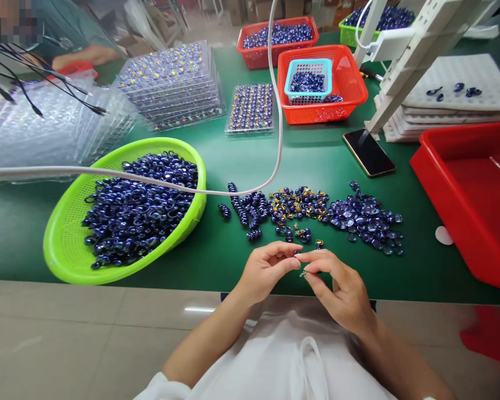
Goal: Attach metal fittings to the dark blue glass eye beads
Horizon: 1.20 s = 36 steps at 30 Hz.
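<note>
pinching tiny pieces (303, 273) between fingers (323, 256)

Here we are, over a smooth green worktop (316, 166) with a soft sheen! At nine o'clock we spot a lime plastic basket (64, 233), finely perforated, cradling hard, mirror-glossy dark-blue pieces (141, 216). Round at three, we've got a shiny red plastic bin (437, 194); at eleven, clear, slick plastic trays (214, 83). Two o'clock brings a glassy-faced phone (369, 153), and six, soft, matt white cloth (275, 355)!
</note>
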### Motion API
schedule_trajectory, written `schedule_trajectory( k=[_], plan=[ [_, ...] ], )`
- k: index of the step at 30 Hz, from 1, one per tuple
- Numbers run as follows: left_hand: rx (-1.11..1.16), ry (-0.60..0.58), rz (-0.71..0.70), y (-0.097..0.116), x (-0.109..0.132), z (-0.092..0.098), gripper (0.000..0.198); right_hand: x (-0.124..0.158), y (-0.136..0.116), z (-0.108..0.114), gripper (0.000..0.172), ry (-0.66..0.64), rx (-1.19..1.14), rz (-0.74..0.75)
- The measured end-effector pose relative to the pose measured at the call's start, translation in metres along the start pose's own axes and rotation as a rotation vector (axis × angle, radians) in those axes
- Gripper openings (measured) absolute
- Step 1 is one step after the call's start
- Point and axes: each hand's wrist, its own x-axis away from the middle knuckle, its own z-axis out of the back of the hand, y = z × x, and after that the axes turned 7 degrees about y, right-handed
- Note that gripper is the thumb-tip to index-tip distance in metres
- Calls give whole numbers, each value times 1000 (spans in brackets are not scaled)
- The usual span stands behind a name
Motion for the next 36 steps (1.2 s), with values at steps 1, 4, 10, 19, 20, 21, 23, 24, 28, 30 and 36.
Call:
schedule_trajectory(
  k=[1,4,10,19,20,21,23,24,28,30,36],
  plan=[
    [13,-12,2,0,0,0,25,0,-1,2,14,7,-46,-78],
    [23,-17,-12,-3,2,-1,24,-2,-1,4,7,71,-108,-242],
    [-2,-13,-37,-6,7,-6,27,-8,2,-1,13,122,-50,-335],
    [-7,-40,-38,-6,9,-5,23,-9,2,1,14,95,-141,-378],
    [-30,-29,-52,-5,9,-4,24,-10,2,1,14,95,-141,-366],
    [-56,-15,-71,-5,9,-4,24,-10,2,1,14,98,-141,-350],
    [-99,7,-106,-6,8,-4,24,-11,1,1,14,94,-143,-316],
    [-110,10,-120,-6,8,-3,24,-11,0,1,13,83,-146,-304],
    [-135,-19,-160,-8,7,0,21,-10,-2,-1,12,27,-148,-288],
    [-179,-31,-175,-8,7,2,21,-10,-3,-1,12,3,-132,-290],
    [-309,-64,-268,-6,6,6,18,-11,-3,0,13,-26,-122,-297]
  ],
)
